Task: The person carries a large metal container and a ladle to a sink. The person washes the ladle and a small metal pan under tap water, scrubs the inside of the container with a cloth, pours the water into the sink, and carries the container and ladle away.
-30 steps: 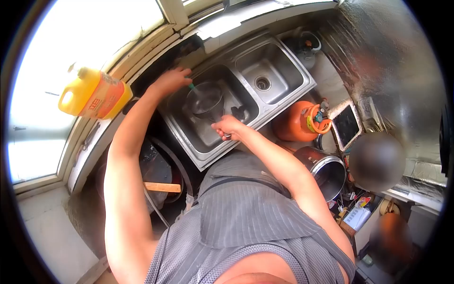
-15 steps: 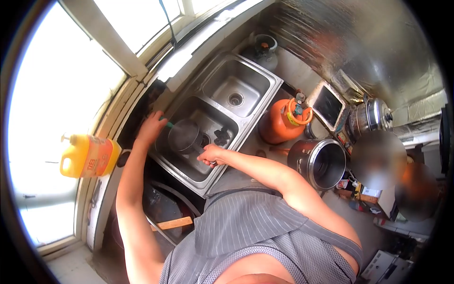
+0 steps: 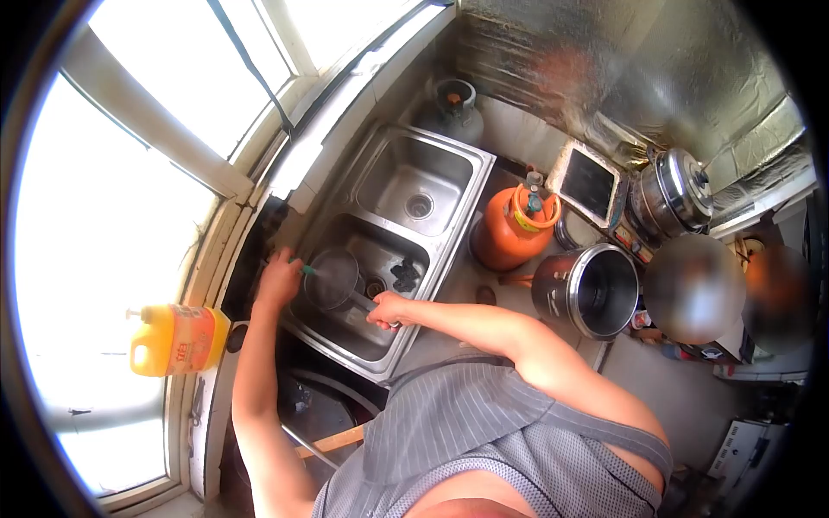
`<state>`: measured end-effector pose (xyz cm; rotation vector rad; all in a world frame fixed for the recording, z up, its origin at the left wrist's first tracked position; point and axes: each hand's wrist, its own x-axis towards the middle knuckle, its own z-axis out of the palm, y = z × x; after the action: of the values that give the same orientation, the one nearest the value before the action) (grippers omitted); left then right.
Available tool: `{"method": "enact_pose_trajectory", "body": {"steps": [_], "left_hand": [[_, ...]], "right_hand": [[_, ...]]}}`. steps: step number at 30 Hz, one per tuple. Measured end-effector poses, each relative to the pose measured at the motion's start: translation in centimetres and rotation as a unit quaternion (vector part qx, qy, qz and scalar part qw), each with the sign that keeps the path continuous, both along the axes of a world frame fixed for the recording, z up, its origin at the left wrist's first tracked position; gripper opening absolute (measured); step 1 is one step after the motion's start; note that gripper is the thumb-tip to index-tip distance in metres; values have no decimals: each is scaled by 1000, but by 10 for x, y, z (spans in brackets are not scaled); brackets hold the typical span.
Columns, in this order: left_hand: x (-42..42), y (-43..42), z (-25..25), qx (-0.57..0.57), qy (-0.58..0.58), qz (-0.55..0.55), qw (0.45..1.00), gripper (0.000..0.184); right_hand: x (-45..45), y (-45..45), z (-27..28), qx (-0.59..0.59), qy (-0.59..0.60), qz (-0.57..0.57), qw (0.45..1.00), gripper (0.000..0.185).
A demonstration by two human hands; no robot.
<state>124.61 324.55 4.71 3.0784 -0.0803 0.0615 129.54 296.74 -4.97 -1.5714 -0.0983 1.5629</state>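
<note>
One closed right grip (image 3: 386,312) on pan (image 3: 332,280)

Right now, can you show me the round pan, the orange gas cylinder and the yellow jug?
Round pan (image 3: 333,280): head view, on its inside.
Orange gas cylinder (image 3: 505,231): head view, on its body's side.
Yellow jug (image 3: 190,340): head view, on its label.

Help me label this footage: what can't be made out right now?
In the head view:
- Green item: one end hidden by the left hand.
- Pan: contents too blurred to tell.
- Dark scrap in the sink: too small to identify.
- Wooden stick: one end hidden behind the apron.
</note>
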Motion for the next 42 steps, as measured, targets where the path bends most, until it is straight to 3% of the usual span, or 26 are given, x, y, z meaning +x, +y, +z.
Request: {"method": "enact_pose_trajectory", "body": {"steps": [3,5,6,10,31,42], "left_hand": [[0,2,-3,1,0,-3,1000,17],[-1,1,-4,-7,-4,2,1000,16],[-4,2,-5,-5,-5,1,1000,16],[0,3,-2,-9,-1,0,1000,14],[-2,9,12,-69,41,-20,997,22],[2,6,23,-80,67,9,995,26]], "right_hand": [[4,1,-3,16,3,1,1000,81],[2,1,-4,21,-8,-3,1000,58],[-3,0,-4,7,-37,-34,999,33],[-2,1,-2,24,-46,-31,998,13],[0,-3,-21,48,-133,35,989,17],[1,-7,-20,62,-122,23,990,14]]}}
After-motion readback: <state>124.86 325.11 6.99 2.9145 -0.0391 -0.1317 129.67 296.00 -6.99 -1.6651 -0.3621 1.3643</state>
